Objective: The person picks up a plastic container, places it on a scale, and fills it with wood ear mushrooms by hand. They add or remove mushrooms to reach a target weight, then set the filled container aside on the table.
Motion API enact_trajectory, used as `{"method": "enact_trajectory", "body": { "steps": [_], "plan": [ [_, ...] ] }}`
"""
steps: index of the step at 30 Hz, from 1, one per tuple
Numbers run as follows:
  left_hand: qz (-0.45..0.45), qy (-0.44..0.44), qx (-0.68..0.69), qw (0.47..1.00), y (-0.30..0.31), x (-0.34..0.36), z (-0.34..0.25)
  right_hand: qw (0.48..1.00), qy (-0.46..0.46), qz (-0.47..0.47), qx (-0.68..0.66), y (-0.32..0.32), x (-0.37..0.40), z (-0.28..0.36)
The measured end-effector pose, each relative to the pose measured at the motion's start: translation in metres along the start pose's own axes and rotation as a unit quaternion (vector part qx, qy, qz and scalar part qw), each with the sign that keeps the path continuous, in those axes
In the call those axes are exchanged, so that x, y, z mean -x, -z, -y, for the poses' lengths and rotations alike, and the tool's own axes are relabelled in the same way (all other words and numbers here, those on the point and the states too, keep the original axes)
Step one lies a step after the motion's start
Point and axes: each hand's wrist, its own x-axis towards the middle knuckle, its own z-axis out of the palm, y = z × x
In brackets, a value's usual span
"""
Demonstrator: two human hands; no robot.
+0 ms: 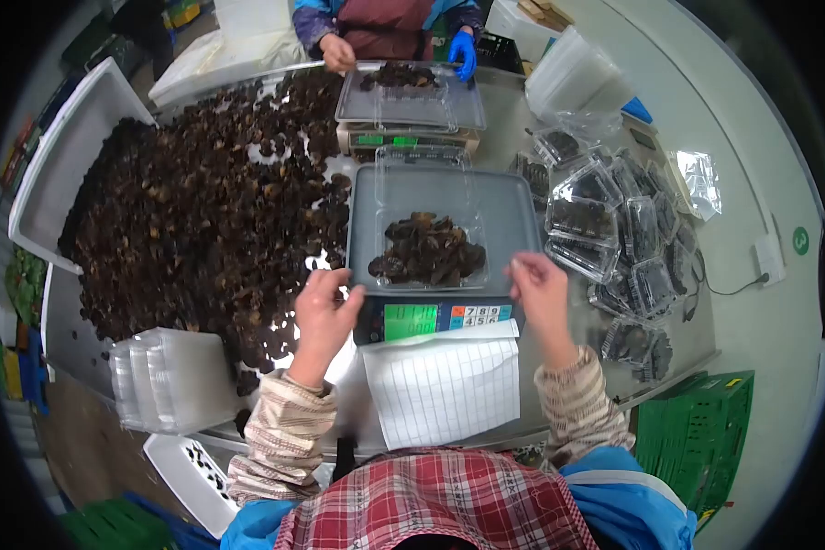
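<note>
A clear plastic box with its lid folded back stands on the grey tray [513, 202] of a scale; dark brown mushroom-like pieces [428, 249] fill its near part. My left hand [325, 307] is beside the tray's left front corner, thumb and fingers apart, holding nothing. At the right front of the tray is my right hand [536, 280], its fingertips pinched together near the box; what they hold, if anything, is too small to tell. Below the tray the scale's green display [411, 321] is lit, and a gridded paper sheet [445, 385] hangs over the front.
A large heap of dark pieces [202, 211] covers the left. Filled clear boxes [623, 229] pile up on the right, with stacked empty ones [179, 380] at the lower left. Across the table, a person wearing one blue glove [463, 53] is at another scale. A green crate [697, 445] stands lower right.
</note>
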Motion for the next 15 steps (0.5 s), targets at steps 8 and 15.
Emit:
{"method": "enact_trajectory", "body": {
  "steps": [8,15],
  "plan": [
    [-0.002,-0.167,-0.075,0.983,-0.052,-0.044,-0.023,0.998,-0.059,0.020,0.028,-0.053,-0.144,-0.016],
    [0.024,-0.093,0.067,0.993,-0.035,-0.038,-0.018,0.985,-0.062,0.056,-0.150,-0.059,-0.152,0.003]
  ]
}}
